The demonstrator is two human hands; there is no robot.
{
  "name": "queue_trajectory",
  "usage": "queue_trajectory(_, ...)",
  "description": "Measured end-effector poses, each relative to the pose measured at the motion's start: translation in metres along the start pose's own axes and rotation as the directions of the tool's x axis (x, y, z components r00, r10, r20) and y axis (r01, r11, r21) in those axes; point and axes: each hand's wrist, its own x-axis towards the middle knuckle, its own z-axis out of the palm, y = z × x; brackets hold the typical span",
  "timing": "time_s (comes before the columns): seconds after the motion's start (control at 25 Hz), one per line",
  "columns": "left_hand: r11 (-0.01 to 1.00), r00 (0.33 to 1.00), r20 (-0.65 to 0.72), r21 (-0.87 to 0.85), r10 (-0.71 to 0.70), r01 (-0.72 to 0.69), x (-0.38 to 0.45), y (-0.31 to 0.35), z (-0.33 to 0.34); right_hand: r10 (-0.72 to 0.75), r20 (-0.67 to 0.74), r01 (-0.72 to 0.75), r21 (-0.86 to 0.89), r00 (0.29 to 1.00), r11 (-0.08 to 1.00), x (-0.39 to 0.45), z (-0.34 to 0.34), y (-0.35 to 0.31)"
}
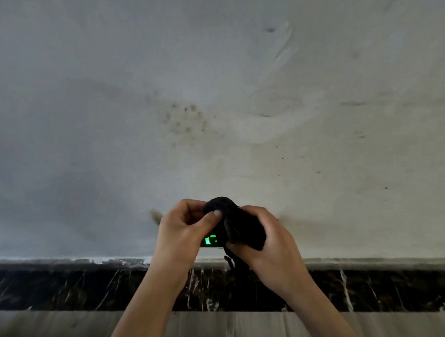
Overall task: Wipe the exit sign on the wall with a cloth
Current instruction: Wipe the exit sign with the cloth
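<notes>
cloth [234, 224] bunched between both hands' grip, covering exit sign [210, 240].

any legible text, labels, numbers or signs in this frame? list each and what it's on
No readable words, brands or numbers anywhere.
Exit sign, low on the wall just above the baseboard: only a sliver of lit green shape shows between the left hand and right hand; mostly hidden, too partial to read.
Black cloth, held by both hands: no label visible.
</notes>
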Motion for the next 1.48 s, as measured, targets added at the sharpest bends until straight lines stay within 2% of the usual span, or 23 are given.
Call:
queue_trajectory(0.04,0.998,0.999,0.013,0.052,0.042,-0.042,0.008,-0.015,0.001,0.014,0.006,-0.014,0.003,1.0,1.0,0.004,0.01,0.015)
queue_trajectory(0.12,0.98,0.987,0.063,0.129,0.147,-0.154,0.027,-0.041,0.004,0.064,-0.038,-0.059,0.125,0.997,0.99,0.013,0.025,0.045)
queue_trajectory(0.16,0.95,0.966,0.099,0.183,0.238,-0.253,0.034,-0.05,0.005,0.089,-0.069,-0.072,0.223,0.994,0.972,0.016,0.03,0.058)
queue_trajectory(0.2,0.862,0.913,0.116,0.303,0.39,-0.406,0.041,-0.055,0.004,0.104,-0.093,-0.071,0.309,0.99,0.949,0.018,0.033,0.07)
queue_trajectory(0.24,0.673,0.796,0.127,0.465,0.592,-0.575,0.049,-0.055,0.002,0.118,-0.108,-0.069,0.378,0.987,0.923,0.019,0.034,0.08)
queue_trajectory(0.28,0.413,0.613,0.172,0.599,0.771,-0.687,0.059,-0.054,0.0,0.134,-0.113,-0.071,0.441,0.984,0.895,0.019,0.034,0.089)
queue_trajectory(0.32,0.129,0.399,0.247,0.689,0.883,-0.713,0.07,-0.05,-0.002,0.148,-0.12,-0.07,0.496,0.982,0.866,0.019,0.033,0.098)
queue_trajectory(0.36,-0.084,0.24,0.329,0.728,0.913,-0.681,0.085,-0.042,-0.005,0.164,-0.125,-0.073,0.532,0.978,0.844,0.018,0.032,0.106)
queue_trajectory(0.4,-0.223,0.158,0.398,0.752,0.904,-0.621,0.097,-0.032,-0.008,0.184,-0.13,-0.083,0.554,0.974,0.828,0.018,0.031,0.114)
queue_trajectory(0.44,-0.319,0.109,0.446,0.77,0.888,-0.553,0.111,-0.023,-0.012,0.199,-0.143,-0.083,0.571,0.97,0.816,0.018,0.03,0.121)
queue_trajectory(0.56,-0.474,0.09,0.545,0.79,0.834,-0.388,0.149,0.004,-0.026,0.234,-0.186,-0.086,0.579,0.954,0.811,0.016,0.029,0.132)
queue_trajectory(0.64,-0.547,0.086,0.601,0.771,0.795,-0.327,0.167,0.016,-0.036,0.232,-0.227,-0.066,0.567,0.946,0.821,0.018,0.031,0.131)
queue_trajectory(0.72,-0.599,0.055,0.636,0.749,0.77,-0.283,0.183,0.021,-0.042,0.19,-0.315,-0.017,0.479,0.93,0.878,0.025,0.033,0.126)
queue_trajectory(0.8,-0.627,-0.011,0.645,0.739,0.764,-0.246,0.198,0.019,-0.043,0.095,-0.42,0.031,0.285,0.903,0.958,0.036,0.039,0.122)
queue_trajectory(0.88,-0.635,-0.08,0.635,0.741,0.768,-0.218,0.209,0.016,-0.043,-0.072,-0.495,0.091,0.014,0.866,0.996,0.05,0.053,0.117)
queue_trajectory(0.92,-0.635,-0.104,0.629,0.742,0.77,-0.214,0.213,0.014,-0.043,-0.194,-0.515,0.141,-0.141,0.835,0.98,0.057,0.063,0.115)
queue_trajectory(1.0,-0.634,-0.129,0.623,0.739,0.772,-0.225,0.216,0.014,-0.044,-0.472,-0.472,0.276,-0.426,0.745,0.862,0.07,0.092,0.115)
queue_trajectory(1.08,-0.639,-0.145,0.624,0.73,0.768,-0.243,0.217,0.013,-0.044,-0.643,-0.374,0.387,-0.563,0.669,0.73,0.084,0.127,0.114)
queue_trajectory(1.12,-0.642,-0.15,0.625,0.726,0.766,-0.248,0.217,0.013,-0.044,-0.677,-0.313,0.414,-0.6,0.665,0.684,0.09,0.144,0.113)
queue_trajectory(1.2,-0.644,-0.158,0.626,0.724,0.764,-0.247,0.216,0.014,-0.043,-0.677,-0.114,0.439,-0.681,0.727,0.586,0.098,0.176,0.117)
queue_trajectory(1.28,-0.641,-0.158,0.622,0.728,0.767,-0.243,0.215,0.014,-0.043,-0.574,0.098,0.45,-0.731,0.813,0.512,0.098,0.2,0.124)
queue_trajectory(1.36,-0.638,-0.155,0.621,0.73,0.769,-0.246,0.214,0.014,-0.042,-0.467,0.158,0.411,-0.757,0.87,0.509,0.097,0.214,0.129)
queue_trajectory(1.48,-0.636,-0.157,0.617,0.736,0.771,-0.231,0.215,0.014,-0.041,-0.426,0.165,0.377,-0.791,0.889,0.482,0.098,0.22,0.132)
